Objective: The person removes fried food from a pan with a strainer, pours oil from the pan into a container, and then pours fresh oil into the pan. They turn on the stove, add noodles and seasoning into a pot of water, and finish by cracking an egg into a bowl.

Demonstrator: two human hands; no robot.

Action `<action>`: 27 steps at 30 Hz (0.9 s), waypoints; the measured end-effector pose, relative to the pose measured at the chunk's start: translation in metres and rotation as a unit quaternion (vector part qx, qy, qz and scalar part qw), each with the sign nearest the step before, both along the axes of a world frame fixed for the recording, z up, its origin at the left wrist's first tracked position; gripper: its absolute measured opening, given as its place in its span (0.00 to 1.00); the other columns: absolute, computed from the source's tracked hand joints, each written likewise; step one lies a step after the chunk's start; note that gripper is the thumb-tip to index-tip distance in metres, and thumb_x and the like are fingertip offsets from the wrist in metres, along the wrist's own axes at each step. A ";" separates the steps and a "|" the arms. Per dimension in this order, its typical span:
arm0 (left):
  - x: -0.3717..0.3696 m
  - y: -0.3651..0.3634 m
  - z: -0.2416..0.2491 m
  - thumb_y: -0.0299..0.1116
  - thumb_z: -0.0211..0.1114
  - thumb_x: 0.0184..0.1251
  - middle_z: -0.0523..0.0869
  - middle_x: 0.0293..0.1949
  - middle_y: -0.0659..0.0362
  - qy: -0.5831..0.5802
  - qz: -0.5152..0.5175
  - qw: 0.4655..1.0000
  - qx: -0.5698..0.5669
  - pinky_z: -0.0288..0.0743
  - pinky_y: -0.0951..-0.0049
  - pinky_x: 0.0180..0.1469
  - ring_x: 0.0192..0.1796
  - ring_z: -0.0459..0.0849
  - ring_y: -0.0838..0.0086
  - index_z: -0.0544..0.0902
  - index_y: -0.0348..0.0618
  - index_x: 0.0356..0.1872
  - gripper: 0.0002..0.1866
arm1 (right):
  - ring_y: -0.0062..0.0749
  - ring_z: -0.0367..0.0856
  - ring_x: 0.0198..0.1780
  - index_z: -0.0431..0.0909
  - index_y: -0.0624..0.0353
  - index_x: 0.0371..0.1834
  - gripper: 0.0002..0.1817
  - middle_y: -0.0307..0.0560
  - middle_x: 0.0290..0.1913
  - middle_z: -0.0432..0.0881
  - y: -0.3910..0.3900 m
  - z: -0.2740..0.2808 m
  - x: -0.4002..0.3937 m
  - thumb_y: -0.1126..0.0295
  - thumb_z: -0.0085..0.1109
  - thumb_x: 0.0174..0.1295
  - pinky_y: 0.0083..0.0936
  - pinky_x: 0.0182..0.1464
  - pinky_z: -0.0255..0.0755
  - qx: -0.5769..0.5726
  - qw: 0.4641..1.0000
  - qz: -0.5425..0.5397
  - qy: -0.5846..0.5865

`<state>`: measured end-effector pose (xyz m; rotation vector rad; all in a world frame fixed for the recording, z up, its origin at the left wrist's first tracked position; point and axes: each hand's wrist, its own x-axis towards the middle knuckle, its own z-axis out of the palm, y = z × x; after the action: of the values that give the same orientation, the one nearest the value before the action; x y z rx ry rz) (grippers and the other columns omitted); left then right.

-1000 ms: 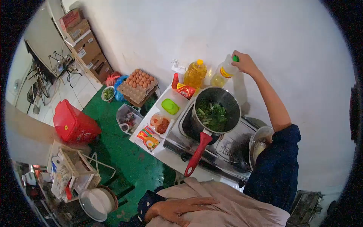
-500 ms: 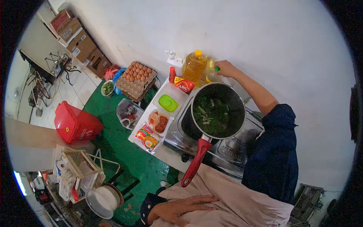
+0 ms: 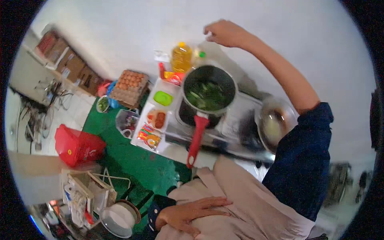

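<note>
My left hand lies flat with fingers spread on the beige cloth over my front. My right hand is raised near the wall, above a green-capped bottle; its fingers are loosely curled and apart, slightly blurred, with nothing visible in them. The bottle stands beside a large bottle of yellow oil. Below my right hand, a deep pot with a red handle sits on the stove, with leafy greens in liquid inside.
A wok sits at the stove's right side under my forearm. Left of the pot are a green-lidded box, a red paste and a seasoning packet. Farther left are an egg tray and a red bin.
My right hand has let go of the green-capped bottle and risen away from it. The view has shifted, bringing the wok into sight. My left hand stays on the cloth.
</note>
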<state>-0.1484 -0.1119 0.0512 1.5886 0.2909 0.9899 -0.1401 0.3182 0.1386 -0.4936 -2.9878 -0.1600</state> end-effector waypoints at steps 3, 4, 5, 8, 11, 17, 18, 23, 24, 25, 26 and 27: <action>0.012 -0.022 0.007 0.60 0.52 0.61 0.52 0.70 0.46 0.003 -0.060 0.998 0.033 0.43 0.53 0.69 0.72 0.48 0.53 0.60 0.41 0.67 0.40 | 0.43 0.79 0.34 0.78 0.59 0.39 0.12 0.50 0.33 0.82 -0.118 0.051 0.080 0.64 0.53 0.58 0.35 0.39 0.72 -0.107 0.994 0.031 -0.010; 0.016 -0.033 0.006 0.60 0.52 0.61 0.52 0.70 0.46 0.008 -0.080 0.996 0.041 0.43 0.53 0.69 0.72 0.48 0.53 0.60 0.41 0.67 0.40 | 0.41 0.77 0.31 0.78 0.59 0.36 0.10 0.50 0.31 0.81 -0.146 0.041 0.116 0.65 0.53 0.60 0.32 0.38 0.71 -0.178 0.978 0.106 0.033; 0.019 -0.045 0.004 0.60 0.52 0.62 0.52 0.70 0.46 0.013 -0.105 0.993 0.045 0.43 0.53 0.69 0.72 0.48 0.53 0.60 0.41 0.67 0.40 | 0.38 0.77 0.31 0.77 0.60 0.34 0.09 0.48 0.30 0.80 -0.194 0.035 0.144 0.65 0.53 0.60 0.29 0.38 0.71 -0.215 0.976 -0.042 -0.009; 0.029 -0.087 -0.008 0.64 0.53 0.58 0.50 0.71 0.47 0.045 -0.180 0.982 0.033 0.40 0.54 0.70 0.73 0.46 0.53 0.59 0.44 0.68 0.43 | 0.30 0.78 0.29 0.78 0.59 0.34 0.11 0.44 0.26 0.79 -0.274 -0.041 0.240 0.63 0.54 0.60 0.29 0.35 0.71 -0.327 0.936 -0.103 -0.081; 0.043 -0.125 -0.013 0.66 0.52 0.57 0.48 0.71 0.47 0.048 -0.233 0.971 0.008 0.39 0.52 0.70 0.73 0.44 0.52 0.58 0.46 0.68 0.44 | 0.24 0.78 0.21 0.79 0.62 0.32 0.12 0.45 0.22 0.79 -0.324 -0.144 0.319 0.63 0.57 0.58 0.25 0.26 0.73 -0.452 0.815 -0.352 -0.085; 0.071 -0.175 -0.028 0.68 0.51 0.57 0.49 0.71 0.47 0.019 -0.257 0.966 -0.025 0.38 0.53 0.70 0.73 0.45 0.53 0.58 0.44 0.68 0.46 | 0.53 0.80 0.35 0.77 0.63 0.31 0.18 0.60 0.29 0.80 -0.338 -0.357 0.434 0.56 0.55 0.58 0.44 0.39 0.73 -0.163 0.819 -0.546 0.066; 0.076 -0.181 -0.033 0.68 0.51 0.57 0.49 0.71 0.47 0.006 -0.251 0.968 -0.031 0.38 0.53 0.70 0.73 0.45 0.53 0.58 0.44 0.68 0.46 | 0.56 0.80 0.36 0.76 0.64 0.32 0.19 0.62 0.31 0.80 -0.334 -0.372 0.438 0.55 0.55 0.59 0.46 0.40 0.72 -0.160 0.810 -0.556 0.093; 0.089 -0.203 -0.061 0.68 0.51 0.56 0.49 0.71 0.47 -0.040 -0.210 0.975 -0.060 0.38 0.53 0.70 0.73 0.45 0.53 0.58 0.44 0.68 0.46 | 0.61 0.79 0.36 0.72 0.67 0.36 0.22 0.66 0.30 0.79 -0.320 -0.407 0.429 0.54 0.52 0.61 0.50 0.39 0.71 -0.106 0.776 -0.603 0.151; 0.091 -0.208 -0.066 0.68 0.51 0.56 0.49 0.71 0.47 -0.048 -0.201 0.976 -0.064 0.38 0.53 0.70 0.73 0.45 0.53 0.58 0.44 0.68 0.46 | 0.61 0.79 0.35 0.71 0.67 0.37 0.22 0.66 0.30 0.79 -0.316 -0.411 0.430 0.54 0.51 0.61 0.50 0.39 0.72 -0.104 0.782 -0.602 0.123; 0.094 -0.211 -0.072 0.68 0.51 0.56 0.49 0.71 0.47 -0.056 -0.193 0.977 -0.068 0.38 0.53 0.70 0.73 0.45 0.53 0.58 0.44 0.68 0.46 | 0.62 0.79 0.35 0.71 0.68 0.37 0.22 0.66 0.29 0.79 -0.315 -0.415 0.432 0.54 0.50 0.62 0.50 0.38 0.72 -0.103 0.787 -0.601 0.094; 0.098 -0.215 -0.077 0.68 0.51 0.56 0.49 0.71 0.47 -0.066 -0.187 0.978 -0.072 0.38 0.53 0.70 0.73 0.45 0.53 0.58 0.44 0.68 0.46 | 0.61 0.79 0.34 0.71 0.67 0.36 0.21 0.66 0.29 0.79 -0.316 -0.418 0.435 0.55 0.50 0.62 0.50 0.37 0.73 -0.087 0.805 -0.582 0.076; 0.101 -0.218 -0.081 0.68 0.51 0.56 0.49 0.71 0.47 -0.075 -0.179 0.978 -0.074 0.39 0.53 0.70 0.73 0.45 0.53 0.58 0.43 0.68 0.46 | 0.61 0.79 0.34 0.71 0.67 0.35 0.20 0.65 0.29 0.79 -0.316 -0.414 0.435 0.56 0.49 0.63 0.50 0.37 0.73 -0.071 0.823 -0.560 0.059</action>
<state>-0.0474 -0.3302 -0.0299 1.3619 -0.0279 0.7822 0.2946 0.0020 -0.2749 -2.0932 -2.1752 0.0174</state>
